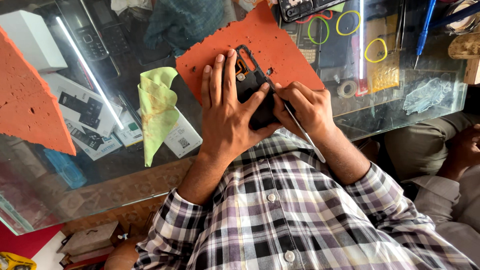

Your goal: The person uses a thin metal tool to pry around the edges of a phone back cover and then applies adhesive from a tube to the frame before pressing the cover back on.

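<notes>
An opened black phone [248, 80] with its inner parts showing lies on an orange foam mat [270, 42] on the glass counter. My left hand [226, 112] lies over the phone and grips it, fingers along its left side, thumb across its middle. My right hand [306, 107] holds a thin metal tool [305, 135] like a pen, its tip at the phone's right edge near my left thumb. The phone's lower part is hidden under my hands.
A folded green cloth [157, 107] lies left of the mat. Another orange foam piece [27, 95] sits far left beside a white box [32, 40]. Coloured rubber bands [347, 22], a tape roll [346, 89] and a blue screwdriver [424, 27] lie at the right. Another person's hand [465, 147] rests at the right edge.
</notes>
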